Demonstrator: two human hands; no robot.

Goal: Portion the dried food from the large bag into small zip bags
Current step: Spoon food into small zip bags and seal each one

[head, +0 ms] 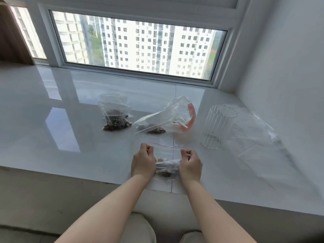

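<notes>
The small zip bag [167,161] sits at the near edge of the sill [52,137], part-filled with dried food and gripped at both sides — left hand [142,163] and right hand [191,163] each curled round the film below the red zip line. It looks light, limp and slippery; best taken at the stiffer zip strip. Beyond it lies the large bag [168,118], nearly empty, with filled bags [114,114] to its left and a ribbed glass [217,126] to its right. The glossy white sill runs back to a window [140,44].
</notes>
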